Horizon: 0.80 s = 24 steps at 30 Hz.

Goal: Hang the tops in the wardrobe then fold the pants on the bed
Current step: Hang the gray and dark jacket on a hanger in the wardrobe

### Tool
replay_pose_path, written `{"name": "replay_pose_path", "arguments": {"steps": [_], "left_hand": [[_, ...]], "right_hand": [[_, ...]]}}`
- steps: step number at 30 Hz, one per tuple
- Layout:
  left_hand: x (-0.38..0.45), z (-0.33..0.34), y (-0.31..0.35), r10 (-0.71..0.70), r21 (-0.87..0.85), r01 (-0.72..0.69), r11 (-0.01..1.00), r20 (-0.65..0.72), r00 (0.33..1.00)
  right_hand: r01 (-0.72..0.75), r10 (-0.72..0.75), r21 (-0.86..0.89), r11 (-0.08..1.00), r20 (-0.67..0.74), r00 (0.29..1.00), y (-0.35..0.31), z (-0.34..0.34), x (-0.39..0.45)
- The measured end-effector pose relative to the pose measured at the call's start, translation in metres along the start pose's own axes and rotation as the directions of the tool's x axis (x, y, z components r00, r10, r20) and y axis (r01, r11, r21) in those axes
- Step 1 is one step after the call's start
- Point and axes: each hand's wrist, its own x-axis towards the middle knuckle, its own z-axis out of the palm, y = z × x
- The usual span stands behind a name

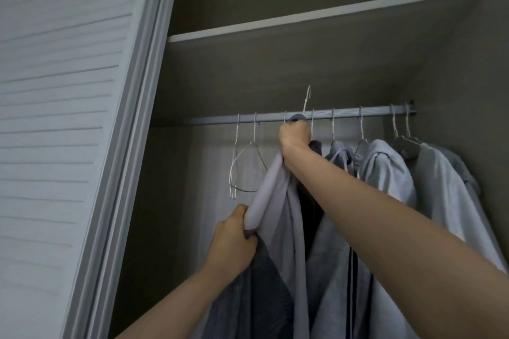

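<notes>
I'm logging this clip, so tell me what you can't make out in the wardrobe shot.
- Hanger shoulders inside the lilac top: head view, hidden by cloth and the right hand.
- The top's hem: cut off by the bottom edge.
- Left hand fingertips: buried in the fabric.
- Shelf contents: camera looks up from below.

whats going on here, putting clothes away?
Yes. A person is hanging a pale grey top in the wardrobe. The right hand grips its collar and hanger up at the rail, with the hook above the rail, not yet on it. The left hand holds the top's shoulder. Several tops already hang to the right, empty hangers to the left.
</notes>
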Motion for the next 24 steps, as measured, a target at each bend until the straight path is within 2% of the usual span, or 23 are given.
{"name": "replay_pose_path", "arguments": {"steps": [6,10,12,15,18,21,24], "left_hand": [[0.011,0.002,-0.027,0.014,-0.011,-0.014,1.000,0.032,0.999],[0.002,0.017,-0.040,0.082,0.001,-0.083,0.997,0.125,0.989],[-0.002,0.028,-0.044,0.107,0.024,-0.113,0.993,0.187,0.976],[-0.010,0.039,-0.046,0.080,0.001,-0.082,0.997,0.224,0.971],[-0.021,0.044,-0.047,0.054,-0.025,-0.050,0.998,0.224,0.973],[-0.032,0.044,-0.046,0.053,-0.059,-0.040,0.997,0.234,0.971],[-0.044,0.041,-0.044,0.051,-0.083,-0.031,0.996,0.250,0.967]], "right_hand": [[-0.030,0.037,-0.112,0.993,0.061,0.997,0.027,0.012,0.017],[-0.024,0.056,-0.216,0.976,0.144,0.988,0.051,0.002,0.020],[0.002,0.058,-0.278,0.961,0.206,0.977,0.057,-0.004,0.018],[0.091,0.024,-0.358,0.929,0.303,0.953,0.056,-0.018,0.008],[0.267,-0.074,-0.481,0.835,0.383,0.921,0.057,-0.032,-0.010],[0.465,-0.225,-0.593,0.657,0.434,0.872,0.063,-0.042,-0.033],[0.531,-0.245,-0.655,0.538,0.481,0.842,0.070,-0.051,-0.055]]}}
